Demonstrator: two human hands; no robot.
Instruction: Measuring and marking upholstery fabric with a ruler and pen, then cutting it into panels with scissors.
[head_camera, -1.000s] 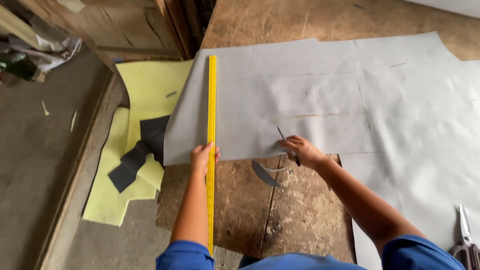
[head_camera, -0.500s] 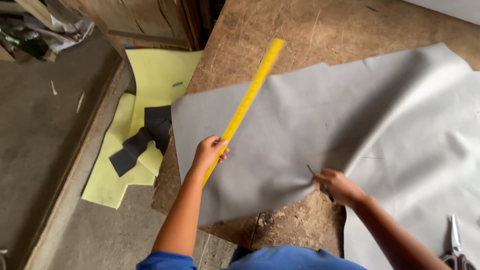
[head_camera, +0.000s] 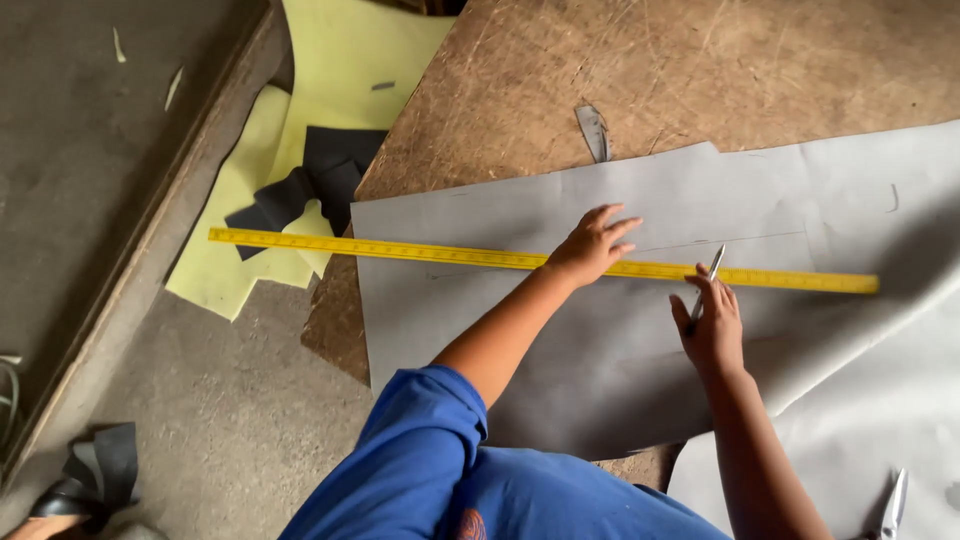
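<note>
This is a workshop, a rough place for cutting sheet material. The desk (head_camera: 680, 60) is a worn, scratched board of brown pressed wood with chipped edges, and a large grey sheet (head_camera: 600, 370) lies spread over it with a long yellow ruler (head_camera: 400, 251) laid across. The floor (head_camera: 90, 150) is bare grey concrete, dusty and strewn with offcuts: pale yellow foam pieces (head_camera: 240, 260) and black scraps (head_camera: 320, 180) lie beside the desk, and more black scrap (head_camera: 95, 470) lies near the lower left corner. A pair of scissors (head_camera: 890, 510) rests on the grey material at the lower right.
</note>
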